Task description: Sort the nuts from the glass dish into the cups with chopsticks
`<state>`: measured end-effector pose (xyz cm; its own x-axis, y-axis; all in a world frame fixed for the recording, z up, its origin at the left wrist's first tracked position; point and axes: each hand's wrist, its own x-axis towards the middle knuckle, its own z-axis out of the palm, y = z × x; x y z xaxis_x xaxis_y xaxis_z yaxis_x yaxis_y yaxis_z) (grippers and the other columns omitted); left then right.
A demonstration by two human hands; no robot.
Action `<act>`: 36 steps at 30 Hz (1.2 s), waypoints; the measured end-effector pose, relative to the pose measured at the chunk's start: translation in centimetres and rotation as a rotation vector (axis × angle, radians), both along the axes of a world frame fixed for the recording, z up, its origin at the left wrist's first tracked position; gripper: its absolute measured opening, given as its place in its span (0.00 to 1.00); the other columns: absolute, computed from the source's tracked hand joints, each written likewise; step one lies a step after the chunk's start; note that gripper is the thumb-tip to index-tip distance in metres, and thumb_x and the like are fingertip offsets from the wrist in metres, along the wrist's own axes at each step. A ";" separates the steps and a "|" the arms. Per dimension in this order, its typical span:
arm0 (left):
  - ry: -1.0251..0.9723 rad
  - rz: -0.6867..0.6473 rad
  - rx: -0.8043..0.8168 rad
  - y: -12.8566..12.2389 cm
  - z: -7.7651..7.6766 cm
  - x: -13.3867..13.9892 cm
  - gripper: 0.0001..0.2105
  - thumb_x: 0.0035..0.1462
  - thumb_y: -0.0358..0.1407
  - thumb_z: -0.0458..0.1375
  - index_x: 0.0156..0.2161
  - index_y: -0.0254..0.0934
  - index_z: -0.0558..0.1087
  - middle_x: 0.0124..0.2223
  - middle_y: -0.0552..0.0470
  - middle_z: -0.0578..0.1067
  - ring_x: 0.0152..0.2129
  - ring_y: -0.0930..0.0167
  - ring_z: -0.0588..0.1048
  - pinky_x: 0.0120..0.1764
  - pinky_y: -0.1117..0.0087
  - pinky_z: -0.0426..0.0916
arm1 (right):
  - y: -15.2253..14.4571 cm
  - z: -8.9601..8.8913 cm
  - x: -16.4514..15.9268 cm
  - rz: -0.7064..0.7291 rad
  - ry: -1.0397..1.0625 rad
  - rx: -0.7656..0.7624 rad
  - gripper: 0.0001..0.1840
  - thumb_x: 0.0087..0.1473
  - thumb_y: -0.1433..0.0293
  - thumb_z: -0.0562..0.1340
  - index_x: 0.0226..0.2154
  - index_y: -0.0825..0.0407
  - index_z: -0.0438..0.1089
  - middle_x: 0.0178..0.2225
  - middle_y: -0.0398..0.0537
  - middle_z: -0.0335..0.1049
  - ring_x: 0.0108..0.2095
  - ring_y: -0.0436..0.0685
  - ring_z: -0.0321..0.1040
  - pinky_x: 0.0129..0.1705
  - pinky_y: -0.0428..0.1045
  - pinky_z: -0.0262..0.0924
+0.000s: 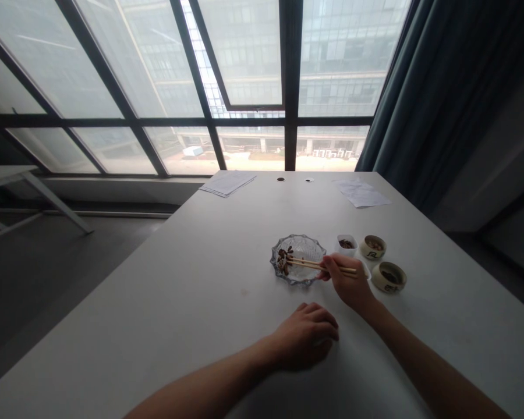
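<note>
My right hand (347,279) is closed around a pair of chopsticks (305,263), held over a scalloped clear glass dish (313,248). The chopstick tips reach a pile of small dark brown pieces (283,262), which look like seeds or nuts, at the dish's left side. Whether a piece is pinched between the tips is too small to tell. My left hand (308,337) rests on the table nearer to me, its fingers loosely curled and no object visible in it. Part of a white container (367,272) shows behind my right hand.
Right of the dish stand a small white tub (346,250) with dark pieces and two round ceramic bowls, one farther back (373,254) and one nearer (386,286). Paper sheets (227,183) lie at the white table's (192,291) far left, more paper (361,192) at far right.
</note>
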<state>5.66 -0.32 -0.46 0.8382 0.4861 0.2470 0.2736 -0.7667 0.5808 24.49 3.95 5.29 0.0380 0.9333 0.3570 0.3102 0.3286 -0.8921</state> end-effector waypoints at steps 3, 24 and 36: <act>-0.004 -0.002 -0.008 0.0 0.0 0.0 0.09 0.63 0.32 0.64 0.47 0.45 0.78 0.54 0.54 0.80 0.52 0.63 0.75 0.58 0.62 0.63 | -0.2 0.2 -0.1 -0.029 -0.018 -0.019 0.28 0.69 0.48 0.60 0.28 0.50 0.77 0.23 0.49 0.78 0.23 0.58 0.76 0.29 0.51 0.70; 0.016 -0.005 -0.010 0.1 0.0 0.0 0.09 0.64 0.32 0.63 0.48 0.45 0.77 0.55 0.55 0.80 0.53 0.65 0.75 0.58 0.63 0.63 | -0.8 5.5 3.6 -0.267 0.069 0.158 0.26 0.66 0.48 0.63 0.31 0.51 0.79 0.24 0.49 0.79 0.21 0.57 0.77 0.24 0.49 0.71; 0.026 -0.002 -0.037 0.0 0.7 -0.1 0.09 0.64 0.31 0.63 0.48 0.45 0.78 0.54 0.53 0.80 0.53 0.64 0.75 0.58 0.63 0.63 | 0.2 7.8 10.2 -0.471 -0.032 0.072 0.27 0.60 0.44 0.68 0.30 0.53 0.79 0.24 0.50 0.80 0.22 0.59 0.80 0.24 0.49 0.76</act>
